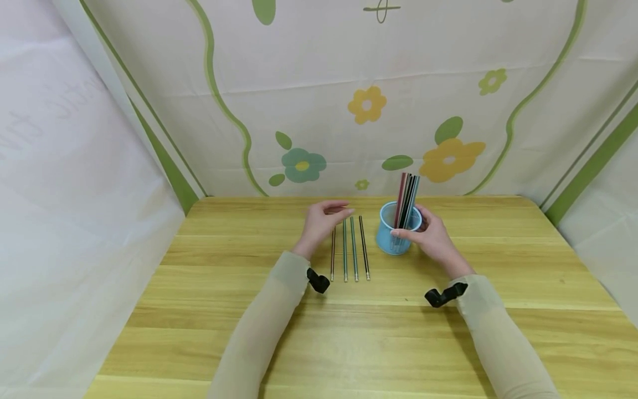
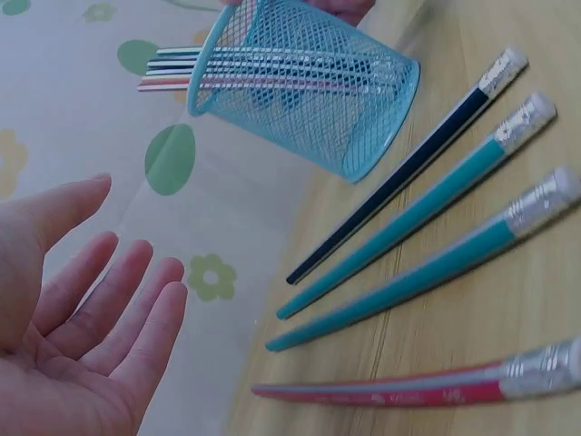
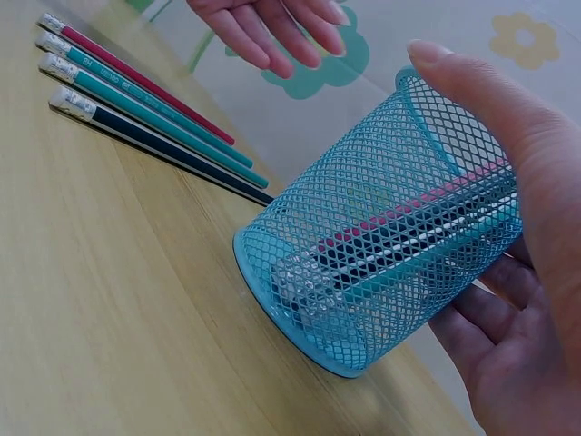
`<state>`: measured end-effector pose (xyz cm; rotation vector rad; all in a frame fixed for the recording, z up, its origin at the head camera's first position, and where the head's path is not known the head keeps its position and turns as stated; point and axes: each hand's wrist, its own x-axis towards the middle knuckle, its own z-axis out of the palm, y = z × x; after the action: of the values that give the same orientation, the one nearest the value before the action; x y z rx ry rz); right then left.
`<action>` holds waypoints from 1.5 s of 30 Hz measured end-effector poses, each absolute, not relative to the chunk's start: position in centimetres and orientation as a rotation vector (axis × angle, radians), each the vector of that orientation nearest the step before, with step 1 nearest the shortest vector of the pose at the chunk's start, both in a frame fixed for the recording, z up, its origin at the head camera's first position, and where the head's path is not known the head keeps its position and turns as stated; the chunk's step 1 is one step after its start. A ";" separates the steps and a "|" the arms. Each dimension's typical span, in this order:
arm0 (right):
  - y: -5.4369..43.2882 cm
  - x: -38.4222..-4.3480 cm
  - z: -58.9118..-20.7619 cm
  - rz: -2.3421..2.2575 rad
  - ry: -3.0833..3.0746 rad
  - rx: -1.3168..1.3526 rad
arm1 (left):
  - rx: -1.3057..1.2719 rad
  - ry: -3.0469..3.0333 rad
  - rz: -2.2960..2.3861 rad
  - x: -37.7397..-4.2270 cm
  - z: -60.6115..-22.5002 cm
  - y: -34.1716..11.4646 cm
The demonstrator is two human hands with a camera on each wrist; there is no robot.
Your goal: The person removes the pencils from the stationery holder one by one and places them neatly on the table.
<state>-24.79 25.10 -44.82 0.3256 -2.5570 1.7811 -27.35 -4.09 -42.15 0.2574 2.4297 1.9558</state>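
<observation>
My right hand [image 1: 432, 235] grips a light blue mesh pencil cup [image 3: 363, 209], thumb near the rim and fingers round its far side. Inside the cup stands a bundle of pencils [image 1: 406, 199], red, black, green and pale, leaning with their eraser ends at the bottom. To the left, my left hand [image 1: 323, 223] hovers near the far ends of a row of pencils, its fingers relaxed and nothing in them. That row has a red pencil [image 2: 381, 392] on the left, two green pencils [image 1: 345, 249] in the middle and a black pencil [image 1: 364, 246] nearest the cup.
The wooden table [image 1: 349, 343] carries the cup and the row, whose eraser ends face the near side. A white cloth [image 1: 309, 66] with printed flowers and leaves hangs along the table's back edge. White cloth walls stand on both sides.
</observation>
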 end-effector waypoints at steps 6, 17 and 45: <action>25.0 -24.7 -44.7 1.790 -2.553 0.321 | 0.280 2.431 1.949 -27.3 -41.6 -2.5; 25.3 -25.0 -44.9 1.759 -2.556 0.332 | 0.375 2.475 1.953 -27.7 -40.5 0.2; 25.1 -25.0 -45.0 1.830 -2.506 0.342 | 0.482 2.429 1.846 -30.2 -39.8 5.7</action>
<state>-24.96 25.07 -45.00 0.3417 -2.5060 1.8304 -30.15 5.72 -39.76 0.4815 2.4292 1.8464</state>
